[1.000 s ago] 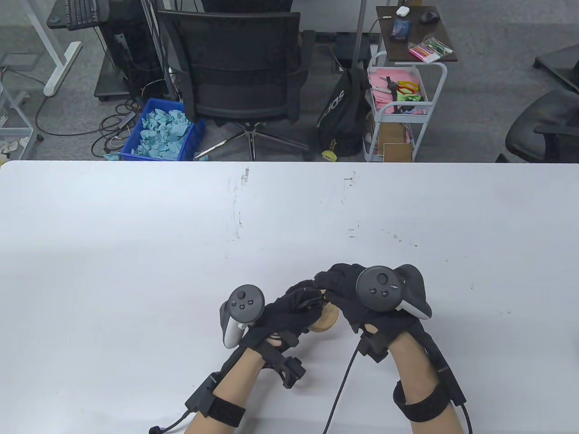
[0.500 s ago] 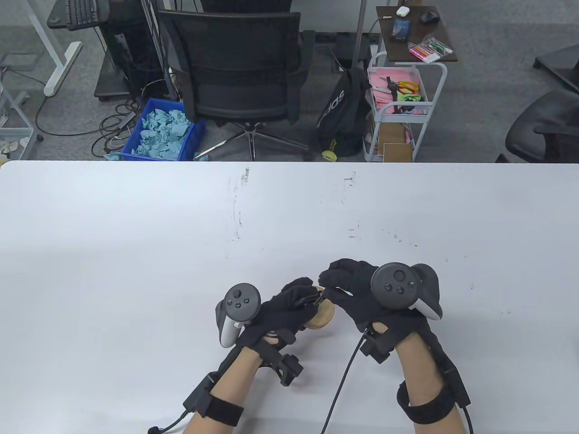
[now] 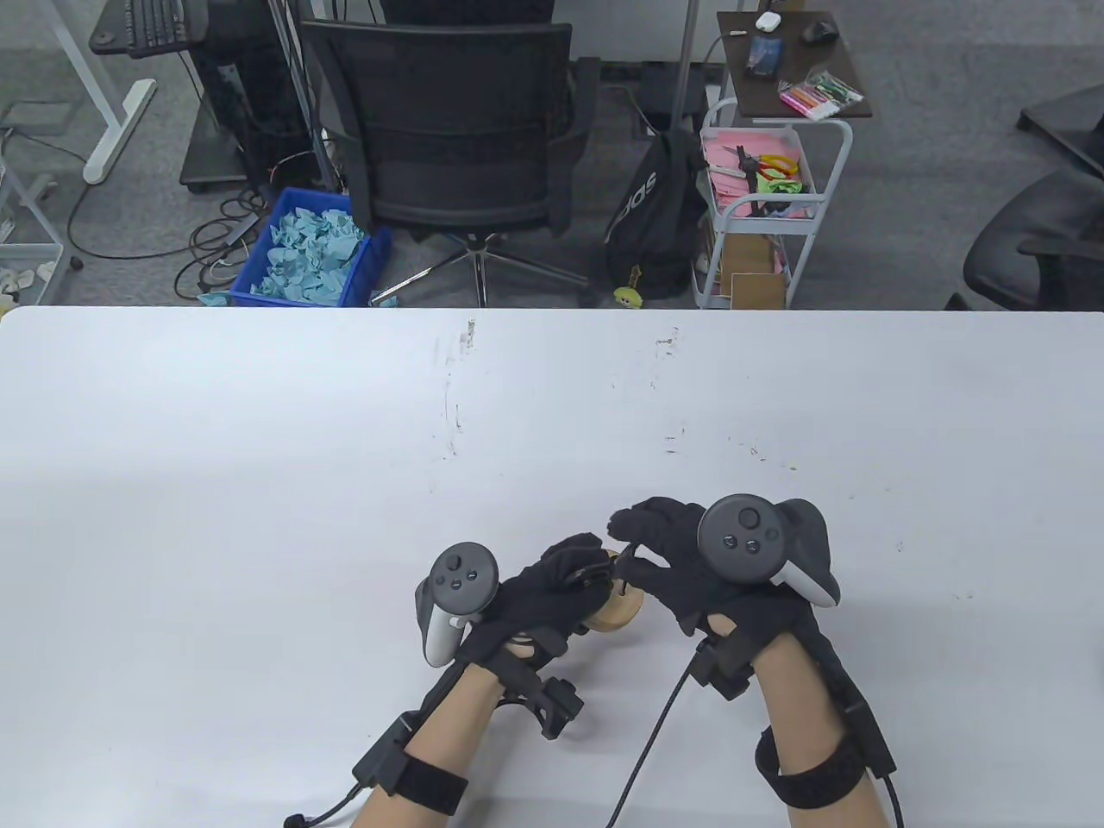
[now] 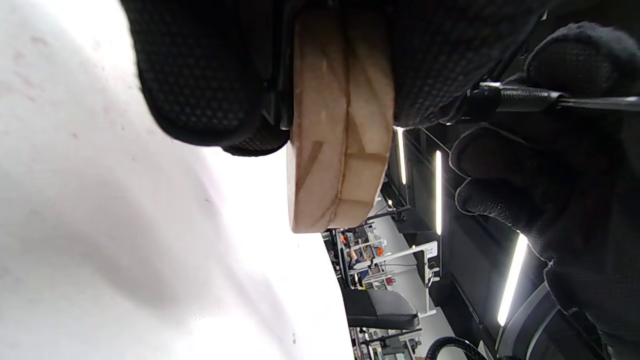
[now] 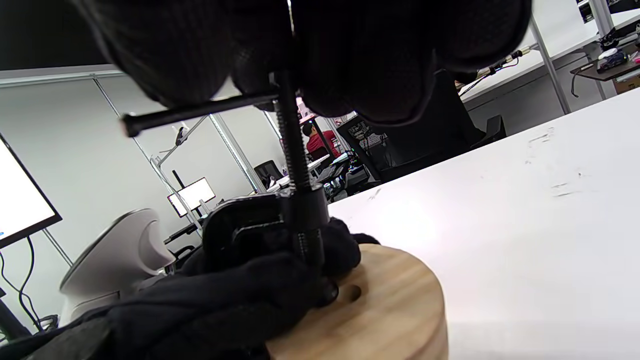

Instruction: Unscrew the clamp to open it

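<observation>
Clamp: we see the small black metal C-clamp [image 5: 260, 220] at lower centre of the table view, its screw foot touching the round pale wooden block [image 5: 380, 310].
Left hand [image 3: 539, 595]: we grip frame and block together.
Right hand [image 3: 681, 552]: fingers closed around the thin black crossbar handle [image 5: 195, 111].
Risk: we judge the bar may slip, or the block may drop once freed.

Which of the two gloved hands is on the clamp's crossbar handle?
The right hand: its fingers grip the clamp crossbar atop the screw. The left hand instead holds the clamp frame and wooden disc.

clamp [image 5: 280, 220] frame mostly hidden under left hand [image 3: 539, 595]; screw top hidden.
</observation>
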`<state>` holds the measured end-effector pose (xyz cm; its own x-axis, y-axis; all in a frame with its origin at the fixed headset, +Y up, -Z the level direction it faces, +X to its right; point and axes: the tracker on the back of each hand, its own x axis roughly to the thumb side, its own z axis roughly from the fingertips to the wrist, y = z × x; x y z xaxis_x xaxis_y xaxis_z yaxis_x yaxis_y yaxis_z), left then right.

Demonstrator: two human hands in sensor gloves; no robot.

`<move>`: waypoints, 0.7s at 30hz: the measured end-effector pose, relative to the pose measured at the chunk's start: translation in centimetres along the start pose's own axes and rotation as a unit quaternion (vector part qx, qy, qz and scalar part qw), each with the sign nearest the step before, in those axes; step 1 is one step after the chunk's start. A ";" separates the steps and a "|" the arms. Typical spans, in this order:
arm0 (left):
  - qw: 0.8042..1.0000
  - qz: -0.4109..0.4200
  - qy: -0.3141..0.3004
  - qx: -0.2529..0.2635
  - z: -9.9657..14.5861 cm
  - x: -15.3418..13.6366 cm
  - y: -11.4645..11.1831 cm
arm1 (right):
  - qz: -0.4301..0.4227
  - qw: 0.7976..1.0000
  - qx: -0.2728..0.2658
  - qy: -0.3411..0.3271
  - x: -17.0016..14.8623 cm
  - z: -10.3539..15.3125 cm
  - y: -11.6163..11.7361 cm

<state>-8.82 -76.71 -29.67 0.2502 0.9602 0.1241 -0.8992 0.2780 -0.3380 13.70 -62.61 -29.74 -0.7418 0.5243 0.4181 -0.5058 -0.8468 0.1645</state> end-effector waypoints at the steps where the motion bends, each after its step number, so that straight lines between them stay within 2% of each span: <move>1: 1.000 -0.008 -0.003 -0.001 0.0 0.1 0.1 | 0.002 1.000 -0.001 -0.001 0.0 0.0 -0.1; 6: 1.000 0.010 -0.008 -0.007 0.0 0.1 -0.1 | 0.019 0.999 -0.029 0.005 -0.4 0.2 -0.6; 13: 0.999 0.006 -0.019 -0.025 -0.1 0.5 -0.5 | 0.041 0.999 -0.036 -0.007 -0.4 -0.3 0.0; 21: 1.000 -0.007 -0.011 0.001 0.1 0.3 0.5 | 0.033 0.997 -0.074 -0.005 -1.0 -0.2 -0.2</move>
<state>-9.20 -76.27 -29.73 0.2550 0.9553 0.1496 -0.8964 0.2916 -0.3338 14.46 -62.93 -30.41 -0.7722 0.4660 0.4319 -0.5157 -0.8568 0.0024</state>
